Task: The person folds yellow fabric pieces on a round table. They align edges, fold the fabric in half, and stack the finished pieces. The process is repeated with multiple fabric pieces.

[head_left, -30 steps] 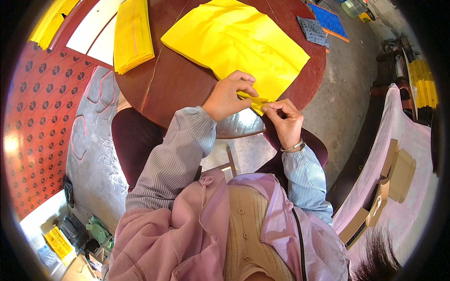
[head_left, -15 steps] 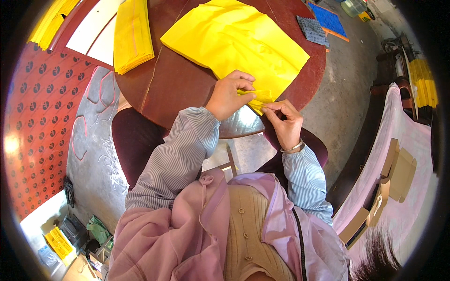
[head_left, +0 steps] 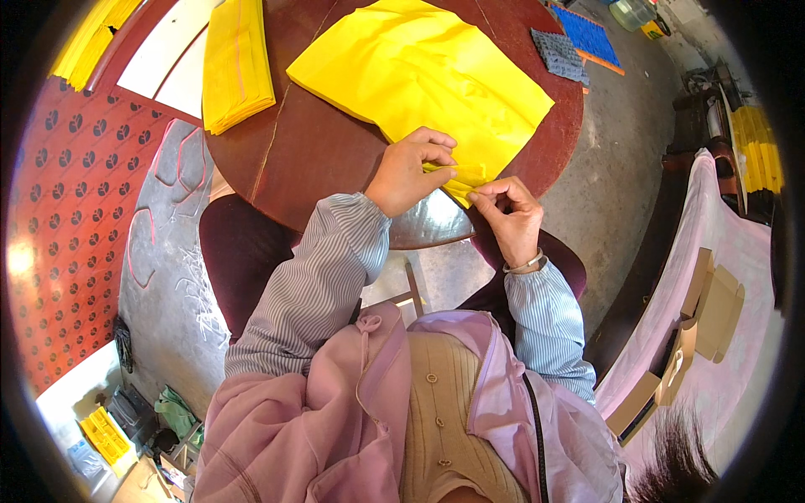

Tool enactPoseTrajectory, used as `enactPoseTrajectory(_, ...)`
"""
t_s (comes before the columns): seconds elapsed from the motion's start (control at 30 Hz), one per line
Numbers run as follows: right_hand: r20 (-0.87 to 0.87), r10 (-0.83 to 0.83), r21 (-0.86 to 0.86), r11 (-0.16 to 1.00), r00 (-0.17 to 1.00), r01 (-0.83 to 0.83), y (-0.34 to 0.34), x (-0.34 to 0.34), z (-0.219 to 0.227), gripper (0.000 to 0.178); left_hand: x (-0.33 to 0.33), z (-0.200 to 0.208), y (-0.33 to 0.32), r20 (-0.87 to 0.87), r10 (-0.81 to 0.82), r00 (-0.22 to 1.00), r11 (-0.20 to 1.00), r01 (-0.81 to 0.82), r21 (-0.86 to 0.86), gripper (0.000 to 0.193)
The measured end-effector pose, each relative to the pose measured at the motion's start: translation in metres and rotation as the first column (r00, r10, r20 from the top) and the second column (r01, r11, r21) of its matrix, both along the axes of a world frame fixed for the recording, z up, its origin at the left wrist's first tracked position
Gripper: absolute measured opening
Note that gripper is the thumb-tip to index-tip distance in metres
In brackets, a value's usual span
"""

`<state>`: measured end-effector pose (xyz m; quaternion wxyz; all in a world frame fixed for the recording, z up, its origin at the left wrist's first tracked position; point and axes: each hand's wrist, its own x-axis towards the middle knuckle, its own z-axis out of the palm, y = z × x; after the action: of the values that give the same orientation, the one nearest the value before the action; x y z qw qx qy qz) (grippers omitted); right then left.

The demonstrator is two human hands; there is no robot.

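A large piece of yellow fabric [head_left: 428,75] lies spread over the round brown table [head_left: 327,159], its near corner at the table's front edge. My left hand [head_left: 411,168] pinches a folded part of that corner between thumb and fingers. Just to its right, my right hand [head_left: 508,214] grips the tip of the same corner with thumb and forefinger. The folded layers stand up slightly between both hands. Fingers cover part of the fold, so its underside is hidden.
A folded stack of yellow fabric [head_left: 238,67] lies at the table's left. A grey textured cloth [head_left: 558,55] sits at the right edge, beside a blue mat [head_left: 589,38]. Opened cardboard boxes [head_left: 719,314] rest on a pink-white sheet [head_left: 696,251] at right. A red patterned panel [head_left: 75,210] stands left.
Almost nothing differs. The folded flap at the corner sits slightly lower and flatter between my fingers, while both hands stay in place.
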<state>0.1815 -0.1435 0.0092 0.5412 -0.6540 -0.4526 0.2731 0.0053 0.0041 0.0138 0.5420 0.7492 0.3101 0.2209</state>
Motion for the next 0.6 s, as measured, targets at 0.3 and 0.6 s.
enactPoseTrajectory(0.3,-0.03,0.005,-0.011,1.0,1.0,-0.005,0.0002,0.0018,-0.0053,0.014,0.0016,-0.0058,0.0001,0.055,0.031,0.998,0.999,-0.03,-0.01,0.015)
enactPoseTrajectory(0.6,-0.077,0.003,-0.022,1.0,0.997,-0.005,0.0008,0.0024,-0.0085,0.013,-0.0042,-0.0044,0.0046,0.085,-0.052,0.995,0.999,0.051,0.013,0.017)
